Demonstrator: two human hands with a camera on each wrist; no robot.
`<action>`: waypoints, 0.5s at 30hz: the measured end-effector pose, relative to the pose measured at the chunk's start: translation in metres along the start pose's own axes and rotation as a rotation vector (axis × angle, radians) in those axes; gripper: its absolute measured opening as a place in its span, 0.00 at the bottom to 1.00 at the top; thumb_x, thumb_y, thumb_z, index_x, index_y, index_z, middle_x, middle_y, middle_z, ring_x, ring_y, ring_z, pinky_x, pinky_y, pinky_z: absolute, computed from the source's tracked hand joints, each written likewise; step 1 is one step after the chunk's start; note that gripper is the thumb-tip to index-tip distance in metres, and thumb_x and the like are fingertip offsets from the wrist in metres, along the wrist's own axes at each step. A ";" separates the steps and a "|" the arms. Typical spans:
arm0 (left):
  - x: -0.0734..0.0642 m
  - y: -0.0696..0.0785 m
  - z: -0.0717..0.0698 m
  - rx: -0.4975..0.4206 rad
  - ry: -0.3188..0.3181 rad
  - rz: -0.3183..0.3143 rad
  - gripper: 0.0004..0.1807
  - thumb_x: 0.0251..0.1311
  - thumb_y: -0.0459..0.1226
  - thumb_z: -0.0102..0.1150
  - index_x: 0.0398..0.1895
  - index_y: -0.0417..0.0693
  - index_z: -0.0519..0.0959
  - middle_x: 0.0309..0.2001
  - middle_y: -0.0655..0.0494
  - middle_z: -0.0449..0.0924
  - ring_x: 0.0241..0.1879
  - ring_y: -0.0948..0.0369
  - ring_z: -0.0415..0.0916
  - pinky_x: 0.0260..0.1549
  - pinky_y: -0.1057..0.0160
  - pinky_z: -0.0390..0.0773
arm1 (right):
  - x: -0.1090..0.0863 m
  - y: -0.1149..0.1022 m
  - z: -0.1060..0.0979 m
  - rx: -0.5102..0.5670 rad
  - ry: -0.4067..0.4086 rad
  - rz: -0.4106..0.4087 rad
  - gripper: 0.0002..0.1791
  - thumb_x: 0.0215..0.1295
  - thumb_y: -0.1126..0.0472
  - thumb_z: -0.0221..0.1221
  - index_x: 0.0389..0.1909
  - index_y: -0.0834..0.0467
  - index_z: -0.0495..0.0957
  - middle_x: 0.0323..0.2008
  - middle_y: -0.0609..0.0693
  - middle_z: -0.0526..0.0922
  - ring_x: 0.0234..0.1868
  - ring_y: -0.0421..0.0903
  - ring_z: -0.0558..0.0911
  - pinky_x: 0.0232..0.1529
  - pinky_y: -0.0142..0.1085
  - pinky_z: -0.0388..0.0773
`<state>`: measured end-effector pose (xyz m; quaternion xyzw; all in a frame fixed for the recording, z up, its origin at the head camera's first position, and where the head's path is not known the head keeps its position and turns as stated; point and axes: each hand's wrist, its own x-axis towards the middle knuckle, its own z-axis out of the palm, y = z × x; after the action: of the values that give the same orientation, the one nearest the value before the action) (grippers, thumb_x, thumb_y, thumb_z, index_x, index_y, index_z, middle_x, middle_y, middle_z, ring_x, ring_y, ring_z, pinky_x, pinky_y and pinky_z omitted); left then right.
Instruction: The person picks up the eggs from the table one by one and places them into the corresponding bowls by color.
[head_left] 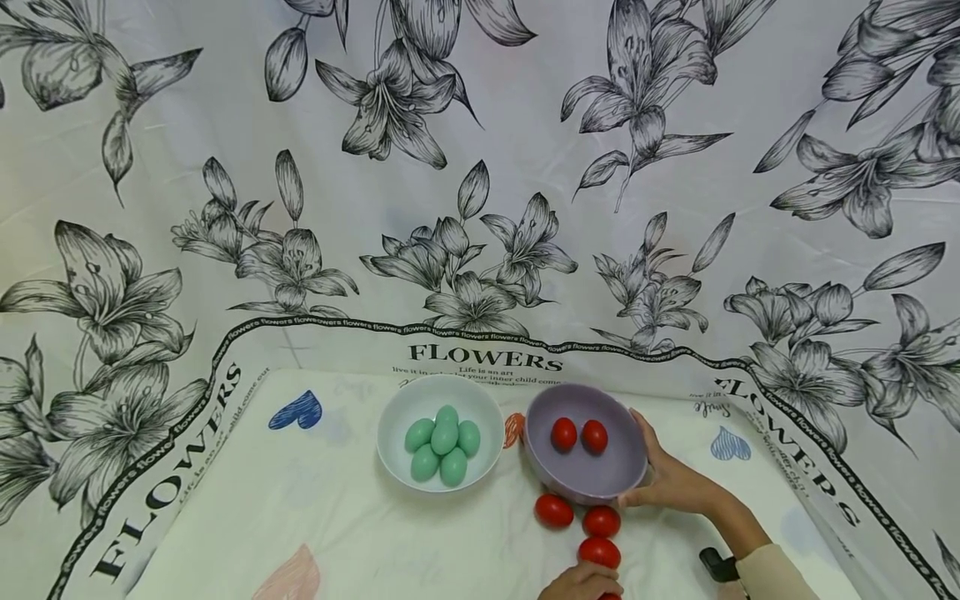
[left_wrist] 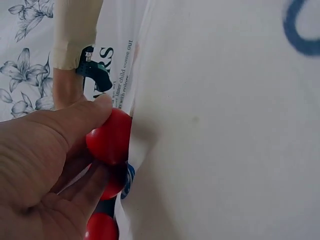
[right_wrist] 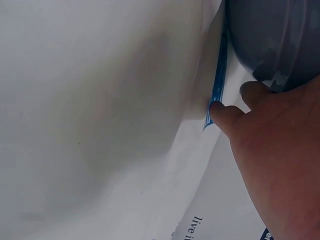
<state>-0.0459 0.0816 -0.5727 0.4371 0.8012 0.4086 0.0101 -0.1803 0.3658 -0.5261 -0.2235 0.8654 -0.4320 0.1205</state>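
A purple bowl [head_left: 585,483] with two red eggs [head_left: 564,434] in it sits right of centre in the head view. My right hand [head_left: 667,475] holds the bowl's right side, thumb at the front and fingers behind. In the right wrist view, the bowl [right_wrist: 275,40] shows only in part above the hand. Several more red eggs [head_left: 553,511] lie in front of the bowl. At the bottom edge my left hand [head_left: 577,581] grips a red egg; in the left wrist view, the thumb lies against this egg [left_wrist: 111,137] with fingers beneath, beside other red eggs [left_wrist: 102,227].
Left of the purple bowl stands a white bowl [head_left: 390,454] with several green eggs [head_left: 444,435]. White cloth [head_left: 360,542] with printed hearts covers the table. Behind it hangs a flower-printed sheet [head_left: 525,167]. A dark strap device [head_left: 718,565] is at the right wrist.
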 end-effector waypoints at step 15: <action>0.009 0.016 -0.010 -0.231 -0.111 -0.324 0.08 0.73 0.46 0.62 0.51 0.61 0.84 0.54 0.75 0.80 0.47 0.79 0.73 0.42 0.72 0.79 | 0.004 -0.003 -0.003 0.010 -0.008 -0.007 0.81 0.50 0.61 0.81 0.85 0.43 0.23 0.83 0.67 0.42 0.76 0.76 0.58 0.64 0.68 0.68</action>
<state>-0.0446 0.0861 -0.5522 0.3205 0.8069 0.4662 0.1699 -0.1844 0.3643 -0.5223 -0.2279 0.8619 -0.4358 0.1237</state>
